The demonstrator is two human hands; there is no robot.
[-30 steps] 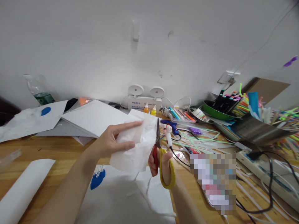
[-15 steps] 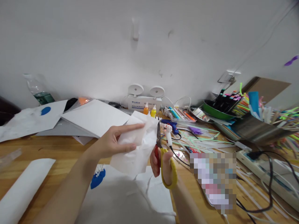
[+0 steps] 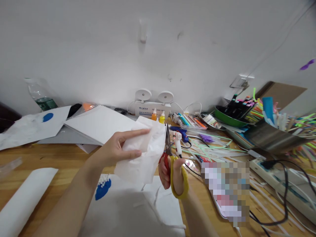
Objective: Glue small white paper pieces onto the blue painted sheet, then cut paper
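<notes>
My left hand (image 3: 120, 148) pinches a thin white tissue paper (image 3: 145, 161), thumb and forefinger lying across its front. In my right hand (image 3: 170, 174) are scissors (image 3: 168, 141) with one red and one yellow handle, fingers through the loops. The blades point up and stand at the paper's right edge. Below both hands lies a white sheet (image 3: 123, 207) with a blue patch (image 3: 103, 190) topped by small white bits. Thin paper strips rest on the sheet's right part.
A white hot glue gun (image 3: 177, 143) and a blue one (image 3: 182, 133) lie among pale strips to the right. Nearby are a pixelated phone-like object (image 3: 225, 194) and a power strip (image 3: 274, 191). A rolled white sheet (image 3: 27, 200) and a bottle (image 3: 41, 97) are at left.
The paper and my left hand have shifted slightly left. The scissors have come a little away from the paper's right edge, and their blades show more fully.
</notes>
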